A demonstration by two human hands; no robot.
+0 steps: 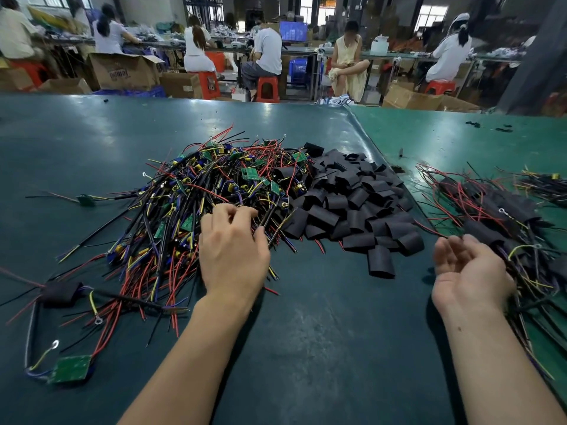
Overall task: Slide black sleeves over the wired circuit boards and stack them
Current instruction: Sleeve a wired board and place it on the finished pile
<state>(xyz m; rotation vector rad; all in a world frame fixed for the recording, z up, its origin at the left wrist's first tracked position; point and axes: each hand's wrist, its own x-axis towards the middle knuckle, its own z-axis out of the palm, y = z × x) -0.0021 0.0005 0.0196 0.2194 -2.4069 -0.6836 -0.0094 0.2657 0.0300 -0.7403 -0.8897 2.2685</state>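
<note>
The left hand [233, 250] rests palm-down on the big tangle of wired circuit boards [199, 194], fingers curled into the wires as if picking the next board, though I cannot tell whether anything is pinched. The right hand [469, 271] lies open and empty beside the finished stack [497, 216]. Next comes a sleeve from the black sleeves [352, 204] between them; that stack runs off the right edge.
</note>
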